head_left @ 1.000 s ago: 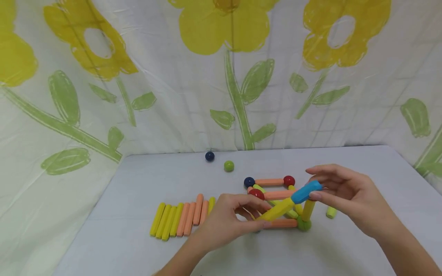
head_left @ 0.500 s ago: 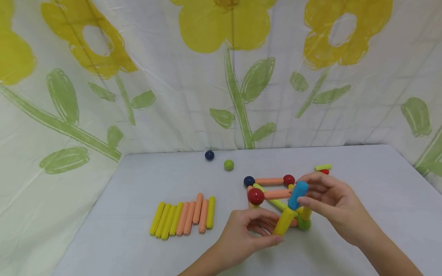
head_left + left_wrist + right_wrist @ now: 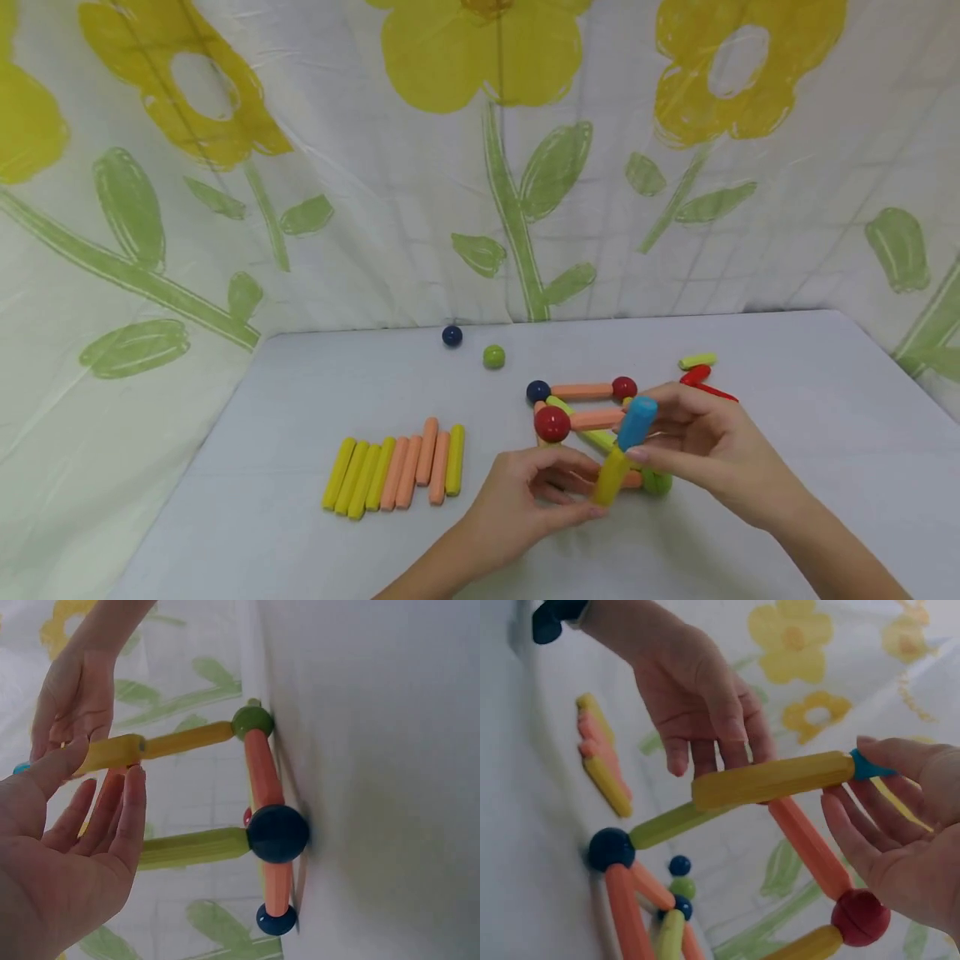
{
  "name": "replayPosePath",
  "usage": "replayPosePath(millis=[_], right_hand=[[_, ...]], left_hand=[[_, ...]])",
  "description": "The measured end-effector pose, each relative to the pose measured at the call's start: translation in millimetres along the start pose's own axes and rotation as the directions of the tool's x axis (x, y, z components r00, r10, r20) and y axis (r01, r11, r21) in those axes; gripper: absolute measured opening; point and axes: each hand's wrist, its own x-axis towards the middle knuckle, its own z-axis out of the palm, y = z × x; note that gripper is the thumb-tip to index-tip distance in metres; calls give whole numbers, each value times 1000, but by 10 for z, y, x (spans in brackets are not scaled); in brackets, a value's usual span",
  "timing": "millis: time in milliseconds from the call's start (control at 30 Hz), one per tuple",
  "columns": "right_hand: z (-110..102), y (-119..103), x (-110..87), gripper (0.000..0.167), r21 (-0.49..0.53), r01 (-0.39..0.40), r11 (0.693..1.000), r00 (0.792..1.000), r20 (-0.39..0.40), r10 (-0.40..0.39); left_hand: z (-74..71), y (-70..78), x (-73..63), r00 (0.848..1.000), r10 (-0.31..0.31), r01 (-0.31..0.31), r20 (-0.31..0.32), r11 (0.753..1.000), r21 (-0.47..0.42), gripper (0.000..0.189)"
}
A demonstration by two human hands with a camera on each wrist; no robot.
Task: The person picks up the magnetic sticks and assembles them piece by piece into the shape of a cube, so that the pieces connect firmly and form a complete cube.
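Observation:
In the head view a yellow magnetic stick (image 3: 611, 477) and a short blue piece (image 3: 637, 421) stand end to end, steeply tilted, in front of a frame of sticks and balls. My left hand (image 3: 517, 492) pinches the yellow stick near its lower end. The right hand (image 3: 712, 454) pinches the blue piece between thumb and fingers. Behind them the frame has a red ball (image 3: 552, 424), a navy ball (image 3: 537, 392) and a green ball (image 3: 657, 483), joined by orange sticks (image 3: 583, 391). In the left wrist view the yellow stick overlaps the frame's upper part.
Left of the frame lies a row of yellow and orange sticks (image 3: 393, 473). Loose navy (image 3: 452, 336) and green (image 3: 493, 357) balls sit towards the back. Red curved pieces (image 3: 697, 375) and a light green stick (image 3: 698, 361) lie behind my right hand. A flowered cloth hangs behind the table.
The yellow stick and blue piece have turned from a rightward slant to steeply tilted. My left hand has moved right, the right hand left, uncovering the red pieces at the back.

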Motion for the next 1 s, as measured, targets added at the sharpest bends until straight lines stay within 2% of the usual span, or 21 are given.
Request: replayPosePath(millis=[100,233,367,467,600,667,767,867,1000], right_hand=[[-44,-34,-14,45,-71,23,997,1000,-15,-24],[-82,-82,-29,45,-184,32,982,999,-21,-37],[-73,-116,-28,41,-308,15,951,1000,-21,-23],[-58,-125,-31,40,-407,-2,914,1000,-19,-7],[-45,-96,-57,39,-485,-8,874,1000,-15,1],[-43,-72,-80,40,-509,-15,861,1000,-21,5],[-59,-41,-126,41,-546,-26,837,999,-37,7],[-74,-12,-161,43,-590,-30,807,999,-46,3],[-77,23,-184,45,-634,-23,773,999,-46,-9]], left_hand=[[-104,69,-4,1000,-1,2,-21,998,60,23],[-243,158,-20,992,62,-48,-107,991,127,18],[-351,217,-28,966,131,-94,-221,981,171,18],[-387,241,-16,942,167,-115,-291,976,187,21],[-401,228,17,925,222,-168,-309,967,191,28],[-408,210,45,929,224,-177,-294,968,177,32],[-407,176,110,952,183,-151,-246,978,144,37],[-414,157,164,976,117,-96,-184,988,120,40],[-428,123,203,988,59,-47,-144,995,83,36]])
